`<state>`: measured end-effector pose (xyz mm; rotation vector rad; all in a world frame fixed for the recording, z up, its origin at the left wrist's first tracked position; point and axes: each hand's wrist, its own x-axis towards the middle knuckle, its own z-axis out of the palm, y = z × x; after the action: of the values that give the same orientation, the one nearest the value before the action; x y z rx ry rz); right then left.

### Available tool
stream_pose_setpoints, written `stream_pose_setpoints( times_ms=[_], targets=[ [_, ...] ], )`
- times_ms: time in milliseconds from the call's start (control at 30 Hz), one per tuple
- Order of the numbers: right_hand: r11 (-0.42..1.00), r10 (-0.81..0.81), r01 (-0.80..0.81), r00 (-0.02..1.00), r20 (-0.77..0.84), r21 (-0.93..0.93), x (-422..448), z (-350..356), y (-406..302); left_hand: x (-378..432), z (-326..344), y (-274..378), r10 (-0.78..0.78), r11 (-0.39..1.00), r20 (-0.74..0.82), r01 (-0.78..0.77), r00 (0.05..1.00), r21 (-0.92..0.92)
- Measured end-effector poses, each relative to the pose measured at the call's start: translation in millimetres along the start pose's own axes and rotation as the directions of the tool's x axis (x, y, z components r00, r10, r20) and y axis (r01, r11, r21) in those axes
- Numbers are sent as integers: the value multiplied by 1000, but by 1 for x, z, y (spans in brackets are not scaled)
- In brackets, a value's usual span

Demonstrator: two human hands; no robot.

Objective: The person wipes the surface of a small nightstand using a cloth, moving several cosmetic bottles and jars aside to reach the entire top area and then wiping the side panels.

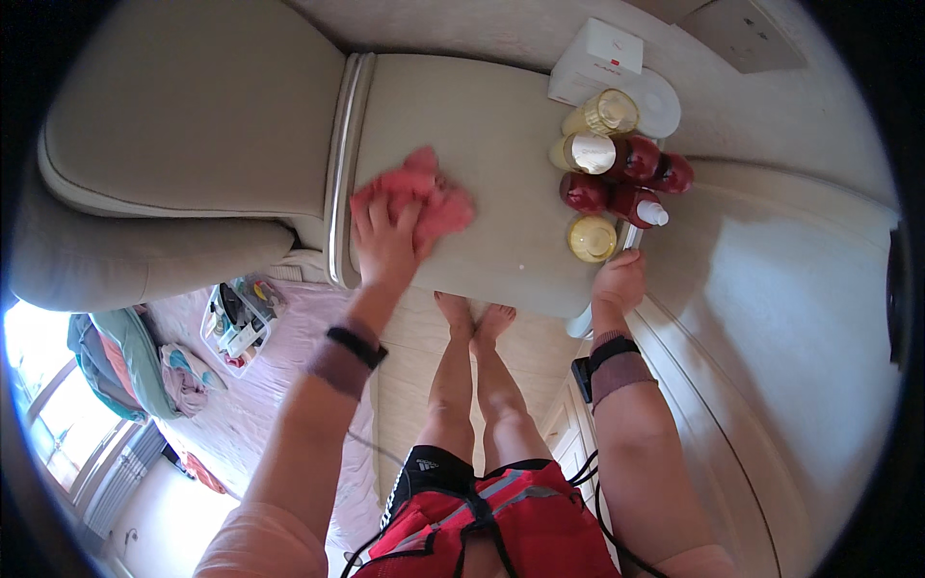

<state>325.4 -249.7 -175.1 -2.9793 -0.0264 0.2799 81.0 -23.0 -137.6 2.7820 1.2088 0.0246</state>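
My left hand (pixel 387 242) presses a crumpled pinkish-red cloth (pixel 444 206) flat against the beige top of a bedside cabinet (pixel 491 123), near its metal-trimmed left edge. The cloth is slightly blurred. At the cabinet's right edge, my right hand (pixel 620 283) is curled around the silvery trim, with the fingertips partly hidden. Just above that hand stand a yellow glass jar (pixel 592 238), dark red bottles (pixel 584 192), one with a white pump top (pixel 652 213), and a yellowish bottle with a pale lid (pixel 592 153). A small white speck (pixel 522 267) lies on the cabinet top.
A white box (pixel 596 61), a ribbed yellow glass jar (pixel 613 112) and a round white lid (pixel 654 105) stand at the back right. An upholstered headboard (pixel 195 108) adjoins the cabinet at left. A plastic bin (pixel 242 325) of small items sits on the bed (pixel 303 347).
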Motion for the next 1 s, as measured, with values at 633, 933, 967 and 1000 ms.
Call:
stream_pose_setpoints(
  times_ms=[633,933,967,1000],
  targets=[
    [997,-69,71,995,-74,33,1,9,1,-42,-5,119,-72,949,76,91,995,-301],
    [997,-58,55,997,-52,-59,6,17,7,-81,6,179,297,912,131,-241,946,-331],
    [995,-41,39,999,-16,-97,5,15,6,-81,5,177,293,913,122,-240,948,-329],
    [994,-56,53,998,-28,-95,10,14,11,-77,4,175,332,899,140,-268,933,-345]
  ],
)
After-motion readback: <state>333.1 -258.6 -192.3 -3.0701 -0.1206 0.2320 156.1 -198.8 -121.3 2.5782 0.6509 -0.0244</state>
